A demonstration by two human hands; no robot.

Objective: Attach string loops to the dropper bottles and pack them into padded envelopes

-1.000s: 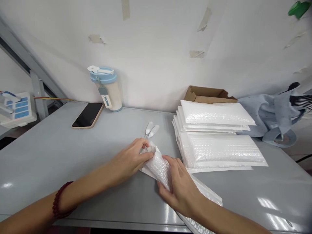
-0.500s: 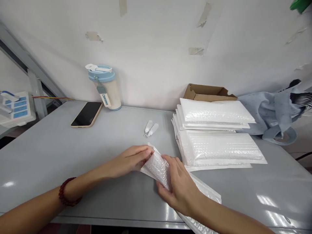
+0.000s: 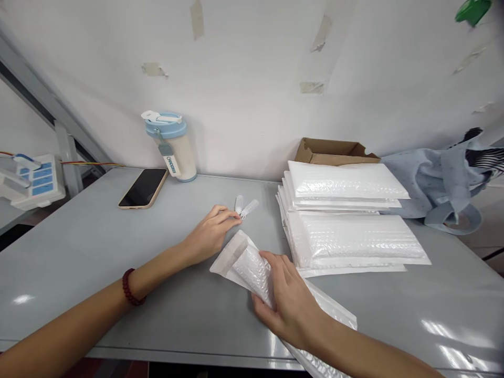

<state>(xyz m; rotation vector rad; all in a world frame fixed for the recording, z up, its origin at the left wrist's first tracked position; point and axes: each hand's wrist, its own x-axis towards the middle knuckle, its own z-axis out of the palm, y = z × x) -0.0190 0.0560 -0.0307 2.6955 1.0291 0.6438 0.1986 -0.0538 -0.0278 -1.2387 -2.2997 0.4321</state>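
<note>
My right hand is wrapped round a white bubble mailer, its fingers on top and its thumb underneath. The mailer's flap end is unfolded and points to the upper left. Beyond it my left hand reaches over the table, with thumb and fingertips pinched at the lower end of two small, narrow white plastic pieces. These lie close together in a V, seemingly joined by a thin cord; their exact kind is unclear. Another bubble mailer lies under my right forearm, partly hidden.
Stacked bubble mailers stand on the right, before an open cardboard box and a light blue cloth. A phone and a blue-lidded tumbler are at back left. A power strip sits beyond the table's left edge.
My left hand has let go of the mailer's end and moved up to the small white pieces, which have spread slightly. The flap now shows unfolded. My right hand keeps its hold.
</note>
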